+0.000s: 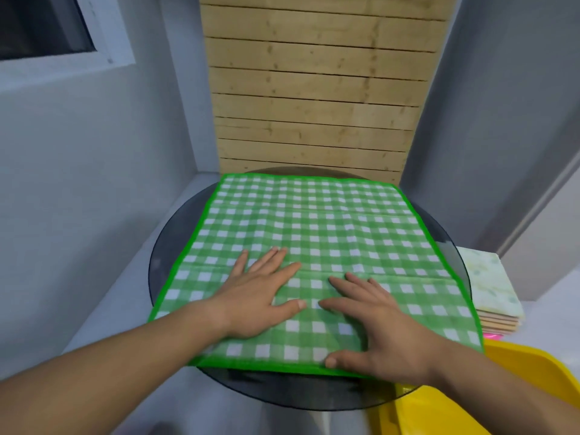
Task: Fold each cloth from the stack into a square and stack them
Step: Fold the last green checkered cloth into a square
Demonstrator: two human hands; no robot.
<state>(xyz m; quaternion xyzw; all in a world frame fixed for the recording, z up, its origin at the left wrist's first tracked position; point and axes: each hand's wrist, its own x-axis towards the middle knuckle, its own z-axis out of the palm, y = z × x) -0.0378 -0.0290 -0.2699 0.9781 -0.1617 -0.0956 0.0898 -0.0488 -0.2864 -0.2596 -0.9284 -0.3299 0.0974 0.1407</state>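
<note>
1. Two bare forearms came in from the bottom edge. Closest on the right sat a yellow plastic thing (527, 381), chair or tub, honestly couldn't tell, tucked in beside the table.
2. Next up, the right hand (376, 328) lay palm down on the near right part of the cloth. Its fingers were straight and spread, and the thumb sat right at the near hem. It gripped nothing, just pressed flat.
3. The left hand (260, 296) did the same a bit further in, flat with the fingers fanned out toward the far side and nothing pinched. The two thumb tips were near each other but apart.
4. Under both hands the green checked cloth (314, 215) was spread fully open on the round dark glass table (171, 246). It covered most of the top, and its near corners stuck out past the rim. A crease ran across it right by the fingertips.
5. Off to the right of the table was the stack of cloths (492, 287). A pale yellow flowery one lay on top, with peachy layers under it and a sliver of pink at the bottom.
6. Furthest back, a wooden slat panel (317, 89) stood between grey walls, with a window (40, 26) up in the left corner.
</note>
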